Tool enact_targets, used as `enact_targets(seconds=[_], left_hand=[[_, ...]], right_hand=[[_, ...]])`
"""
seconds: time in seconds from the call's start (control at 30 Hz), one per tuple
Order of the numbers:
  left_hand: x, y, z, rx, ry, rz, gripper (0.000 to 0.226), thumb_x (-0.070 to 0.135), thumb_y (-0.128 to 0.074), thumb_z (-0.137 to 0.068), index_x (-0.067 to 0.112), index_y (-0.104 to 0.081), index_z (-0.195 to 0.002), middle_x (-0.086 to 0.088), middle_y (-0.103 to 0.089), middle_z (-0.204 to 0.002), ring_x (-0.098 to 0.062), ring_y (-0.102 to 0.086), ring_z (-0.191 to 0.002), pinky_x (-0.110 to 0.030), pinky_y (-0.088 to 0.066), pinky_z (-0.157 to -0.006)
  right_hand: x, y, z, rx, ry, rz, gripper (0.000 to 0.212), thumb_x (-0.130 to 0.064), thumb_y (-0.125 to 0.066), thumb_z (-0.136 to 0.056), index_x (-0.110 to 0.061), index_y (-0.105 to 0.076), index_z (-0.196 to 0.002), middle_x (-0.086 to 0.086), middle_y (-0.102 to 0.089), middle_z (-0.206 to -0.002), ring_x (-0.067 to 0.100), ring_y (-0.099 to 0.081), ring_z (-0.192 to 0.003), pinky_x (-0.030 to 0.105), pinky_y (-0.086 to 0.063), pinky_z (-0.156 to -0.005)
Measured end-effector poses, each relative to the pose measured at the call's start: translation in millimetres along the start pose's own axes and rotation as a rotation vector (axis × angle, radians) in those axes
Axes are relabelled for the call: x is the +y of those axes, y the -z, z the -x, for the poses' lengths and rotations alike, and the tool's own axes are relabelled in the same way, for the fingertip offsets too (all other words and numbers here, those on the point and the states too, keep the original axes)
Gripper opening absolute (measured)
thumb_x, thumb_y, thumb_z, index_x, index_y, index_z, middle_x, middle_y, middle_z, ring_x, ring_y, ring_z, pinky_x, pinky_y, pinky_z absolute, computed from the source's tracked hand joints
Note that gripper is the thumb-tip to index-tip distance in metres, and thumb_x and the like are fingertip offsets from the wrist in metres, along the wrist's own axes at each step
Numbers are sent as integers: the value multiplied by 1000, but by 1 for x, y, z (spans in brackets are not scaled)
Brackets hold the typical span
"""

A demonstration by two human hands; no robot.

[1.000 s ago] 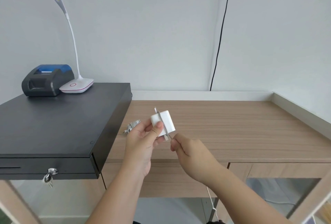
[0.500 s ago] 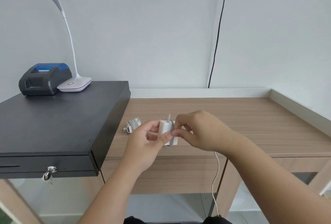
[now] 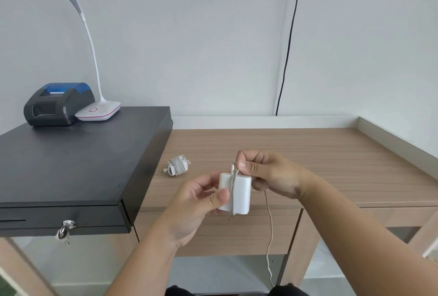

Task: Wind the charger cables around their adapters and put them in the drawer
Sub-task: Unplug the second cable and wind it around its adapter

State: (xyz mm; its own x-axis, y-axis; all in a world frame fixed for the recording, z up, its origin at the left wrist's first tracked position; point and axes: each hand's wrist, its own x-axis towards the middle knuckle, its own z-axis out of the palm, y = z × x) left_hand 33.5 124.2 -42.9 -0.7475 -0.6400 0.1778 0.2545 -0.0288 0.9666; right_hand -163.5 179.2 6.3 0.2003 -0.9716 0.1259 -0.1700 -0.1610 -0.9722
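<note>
Winding second charger over near edge of desk [image 3: 308,153].

Black cash drawer [image 3: 71,165] at left, shut, key in lock. Wound charger [image 3: 177,165] lies on desk just beside it. Left hand [image 3: 196,205] grips white adapter [image 3: 239,191]; right hand [image 3: 267,175] pinches cable [image 3: 269,236] at its top. Few turns on, long tail hanging: slack could let loops slip off.

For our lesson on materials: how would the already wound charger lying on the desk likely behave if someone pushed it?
The wound charger looks small and probably light, so it would likely slide on the smooth desk. Its rounded cable coil might let it roll a little. The protruding prongs would probably stop it rolling far.
</note>
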Motion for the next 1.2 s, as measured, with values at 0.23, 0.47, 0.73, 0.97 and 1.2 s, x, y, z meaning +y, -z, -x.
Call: enact_targets(seconds=[0.23,0.47,0.73,0.97,1.2], left_hand=[[-9,-17,-6,143,-51,250,66,45,-94,-47,14,-75,-102,-8,-73,-98,-18,-70,-87,-27,-58,-70],[-5,-16,-9,253,-164,387,54,29,-89,-62,7,-69,-107,-9,-71,-98,-17,-70,-86,-23,-56,-64],[-6,-6,-18,525,-202,132,29,18,-71,-78,10,-69,-106,0,-71,-96,-14,-69,-88,-28,-56,-70],[-8,0,-11,500,-241,-172,27,24,-75,-82,11,-69,-105,-3,-73,-92,-16,-69,-77,-25,-53,-62],[-8,1,-11,530,-110,52,22,19,-64,-90,10,-70,-109,-8,-69,-94,-19,-67,-82,-28,-55,-64]], right_hand=[[32,-30,-1,334,50,-124,54,-46,-51,-94,8,-48,-86,15,-36,-73,27,-22,-60,30,-20,-51],[37,-52,0,375,41,-176,30,-23,-41,-102,-2,-54,-86,-8,-40,-48,2,-28,-39,15,-24,-37],[44,-68,14,448,6,683,22,-26,-43,-100,-21,-56,-83,-11,-44,-49,5,-44,-48,23,-34,-51],[12,-54,20,279,-36,1086,22,-30,-40,-100,-19,-58,-100,-1,-56,-70,27,-55,-67,36,-47,-60],[2,-56,24,212,5,1176,15,-21,-43,-97,-22,-56,-103,-11,-48,-74,22,-46,-66,32,-46,-59]])
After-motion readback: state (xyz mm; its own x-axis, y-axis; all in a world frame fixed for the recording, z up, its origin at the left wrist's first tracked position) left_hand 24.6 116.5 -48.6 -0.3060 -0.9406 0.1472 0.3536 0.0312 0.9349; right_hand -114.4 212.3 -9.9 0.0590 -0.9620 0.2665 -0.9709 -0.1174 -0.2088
